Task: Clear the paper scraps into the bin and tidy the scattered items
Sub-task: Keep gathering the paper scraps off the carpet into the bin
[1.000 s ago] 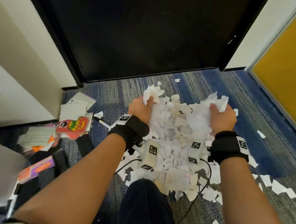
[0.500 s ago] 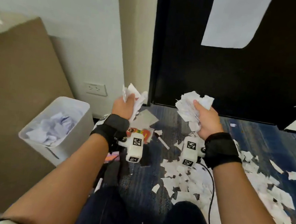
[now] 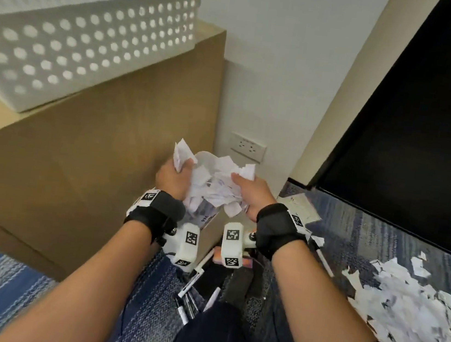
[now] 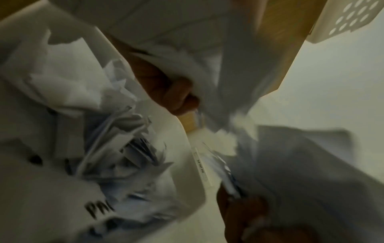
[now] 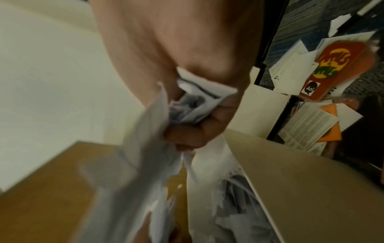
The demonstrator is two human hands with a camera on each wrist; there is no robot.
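In the head view both hands are close together above the white bin [image 3: 203,219], which is mostly hidden behind them. My left hand [image 3: 173,177] grips a bunch of white paper scraps [image 3: 182,151]. My right hand [image 3: 244,192] grips another bunch [image 3: 247,171]. More scraps [image 3: 213,189] crowd the gap between the hands. In the left wrist view curled fingers [image 4: 176,93] hold paper over the bin [image 4: 193,184], which has scraps inside [image 4: 108,148]. The right wrist view shows fingers [image 5: 195,131] clenched on scraps [image 5: 199,98] beside the bin wall [image 5: 290,177].
A large pile of scraps [image 3: 406,309] lies on the blue carpet at the right. Several pens [image 3: 191,289] lie by my knees. A red-orange notebook [image 5: 340,65] and loose sheets [image 5: 307,128] lie behind the bin. A white perforated basket [image 3: 79,31] sits on the brown cabinet [image 3: 105,160] at the left.
Both hands lifted handfuls of scraps from the floor pile, swung left and came together above the bin. My view turned left with them.
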